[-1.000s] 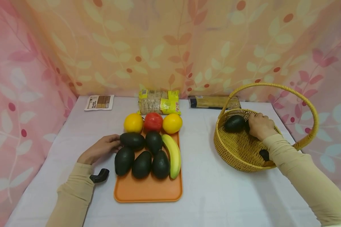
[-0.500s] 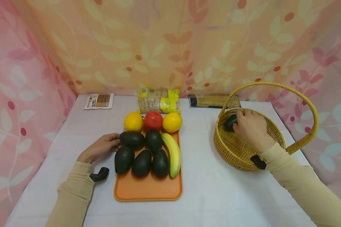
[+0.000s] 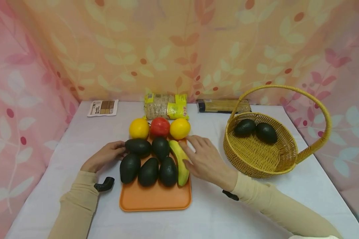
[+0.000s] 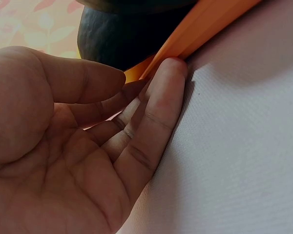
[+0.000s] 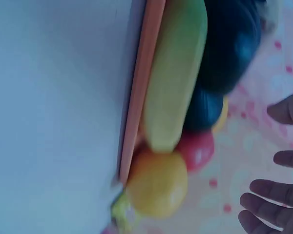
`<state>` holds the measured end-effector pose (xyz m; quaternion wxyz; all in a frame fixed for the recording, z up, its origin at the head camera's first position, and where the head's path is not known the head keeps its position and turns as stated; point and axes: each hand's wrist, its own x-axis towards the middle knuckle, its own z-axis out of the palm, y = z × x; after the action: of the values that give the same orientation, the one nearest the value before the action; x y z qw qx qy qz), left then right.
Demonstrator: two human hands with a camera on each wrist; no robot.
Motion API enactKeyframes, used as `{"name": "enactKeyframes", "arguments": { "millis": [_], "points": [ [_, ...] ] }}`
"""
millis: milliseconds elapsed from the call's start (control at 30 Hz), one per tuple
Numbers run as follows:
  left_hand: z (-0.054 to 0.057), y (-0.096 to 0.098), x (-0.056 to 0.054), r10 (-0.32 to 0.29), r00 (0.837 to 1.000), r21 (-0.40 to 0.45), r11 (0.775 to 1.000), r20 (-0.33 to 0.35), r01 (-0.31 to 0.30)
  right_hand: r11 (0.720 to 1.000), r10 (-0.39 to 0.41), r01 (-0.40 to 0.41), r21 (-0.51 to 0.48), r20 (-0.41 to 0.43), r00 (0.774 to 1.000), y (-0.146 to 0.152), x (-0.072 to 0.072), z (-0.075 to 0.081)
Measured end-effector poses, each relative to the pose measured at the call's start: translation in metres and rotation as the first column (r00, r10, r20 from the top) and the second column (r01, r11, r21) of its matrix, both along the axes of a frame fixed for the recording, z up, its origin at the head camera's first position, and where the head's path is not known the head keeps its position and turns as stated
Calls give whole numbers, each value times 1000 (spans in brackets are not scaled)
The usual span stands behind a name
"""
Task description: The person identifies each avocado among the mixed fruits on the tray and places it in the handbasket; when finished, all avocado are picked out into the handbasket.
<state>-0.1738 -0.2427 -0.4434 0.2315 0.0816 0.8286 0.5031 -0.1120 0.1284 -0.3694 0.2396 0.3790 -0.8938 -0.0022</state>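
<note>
My right hand (image 3: 207, 159), fingers spread, hovers over the right edge of the orange tray (image 3: 155, 200), beside a yellow banana (image 3: 183, 171). In the right wrist view its fingers (image 5: 271, 192) appear apart from the banana (image 5: 173, 73), holding nothing. My left hand (image 3: 106, 156) rests at the tray's left edge; its fingertips touch the rim in the left wrist view, beside a dark avocado (image 4: 122, 36). Several dark green avocados (image 3: 148, 172) lie on the tray. Behind them sit two yellow round fruits (image 3: 139, 128) and a red fruit (image 3: 160, 127).
A wicker basket (image 3: 242, 166) with a tall handle stands at right, holding two avocados (image 3: 267, 132). Along the back lie a small white-and-brown packet (image 3: 103, 108), a yellow-and-clear package (image 3: 166, 107) and a flat pack of thin sticks (image 3: 224, 106). A floral curtain surrounds the table.
My right hand has let go of the avocado in the basket and moved left to the banana. Two avocados now show side by side in the basket. My left hand has stayed put.
</note>
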Motion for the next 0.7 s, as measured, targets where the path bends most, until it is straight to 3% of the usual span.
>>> {"name": "enactKeyframes", "arguments": {
  "millis": [100, 167, 400, 700],
  "points": [
    [-1, -1, 0, -2, 1000, 5, 1000, 7, 2, 993, 97, -100, 54, 66, 993, -21, 6, -15],
    [-2, -1, -1, -4, 1000, 12, 1000, 6, 4, 987, 119, -128, 101, 90, 989, -31, 10, -22],
    [-6, -2, -2, 11, 1000, 19, 1000, 11, -11, 961, 137, -162, 225, 122, 983, -46, 18, -35],
    [-2, -1, -1, 0, 1000, 29, 1000, 4, 0, 943, 117, -149, 296, 122, 986, -47, 21, -38]
  ]
}}
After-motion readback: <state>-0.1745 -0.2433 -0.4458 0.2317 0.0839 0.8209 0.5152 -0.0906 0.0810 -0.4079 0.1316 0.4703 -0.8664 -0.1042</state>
